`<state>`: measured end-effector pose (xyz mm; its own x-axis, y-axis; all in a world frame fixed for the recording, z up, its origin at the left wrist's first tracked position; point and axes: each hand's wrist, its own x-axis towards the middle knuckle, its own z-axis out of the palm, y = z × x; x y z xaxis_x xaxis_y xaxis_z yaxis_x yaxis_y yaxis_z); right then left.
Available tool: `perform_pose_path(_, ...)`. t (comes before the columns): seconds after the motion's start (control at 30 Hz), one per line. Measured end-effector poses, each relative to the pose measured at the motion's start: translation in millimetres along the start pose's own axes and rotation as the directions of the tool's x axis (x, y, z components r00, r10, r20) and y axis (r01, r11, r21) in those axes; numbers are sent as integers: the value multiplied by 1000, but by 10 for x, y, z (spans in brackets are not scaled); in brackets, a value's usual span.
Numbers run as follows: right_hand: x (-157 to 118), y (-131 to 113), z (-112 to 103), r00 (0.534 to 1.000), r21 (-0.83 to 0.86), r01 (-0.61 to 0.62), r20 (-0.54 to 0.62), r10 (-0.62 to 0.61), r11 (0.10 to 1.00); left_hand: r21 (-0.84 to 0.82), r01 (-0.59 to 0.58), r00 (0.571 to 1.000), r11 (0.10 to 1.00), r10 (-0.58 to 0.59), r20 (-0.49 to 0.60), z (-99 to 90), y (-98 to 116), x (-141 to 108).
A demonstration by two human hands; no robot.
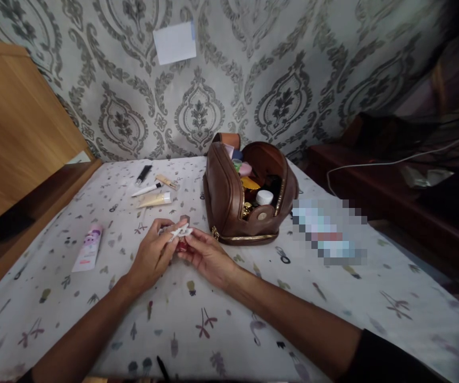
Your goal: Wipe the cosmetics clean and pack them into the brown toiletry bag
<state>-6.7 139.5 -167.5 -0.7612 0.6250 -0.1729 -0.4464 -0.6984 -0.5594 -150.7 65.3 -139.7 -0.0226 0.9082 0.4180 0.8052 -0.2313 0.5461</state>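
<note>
In the head view my left hand (pixel 154 254) and my right hand (pixel 209 256) meet over the middle of the cloth. The fingers of my left hand are closed on a crumpled white wipe or tissue (pixel 180 232). My right hand grips a small red bottle (pixel 182 245), pressed up against the white piece. A brownish-pink top (pixel 184 218) shows just above the fingers. Fingers cover much of the bottle, so its exact kind is hidden. Right beside my right hand stands a brown leather cosmetic bag (pixel 223 197), unzipped, with a white-capped container (pixel 264 198) inside.
Beyond my left hand lie a cream tube (pixel 155 199), a white pen-like tube (pixel 146 190), a black tube (pixel 144 174) and a beige slim bottle (pixel 167 182). A purple-white tube (pixel 88 248) lies left. Right of the bag is a blurred-out item (pixel 328 231). Wooden furniture (pixel 22 101) borders the left.
</note>
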Motion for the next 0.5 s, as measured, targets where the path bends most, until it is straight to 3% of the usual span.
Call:
perform_pose_path(0.27, 32, -14, -15, 998, -7, 36, -47, -37, 999, -145, -162, 984, 976, 171, 54, -118, 78, 5)
perform_pose_path(0.4, 38, -22, -31, 999, 22, 1, -39, 0, 1000, -190, -110, 991, 976, 123, 55, -132, 106, 27)
perform_pose_path(0.5, 18, -26, -35, 1000, 2, -16, 9, 16, 1000, -175, -38, 999, 984, 38, -7, -113, 86, 44)
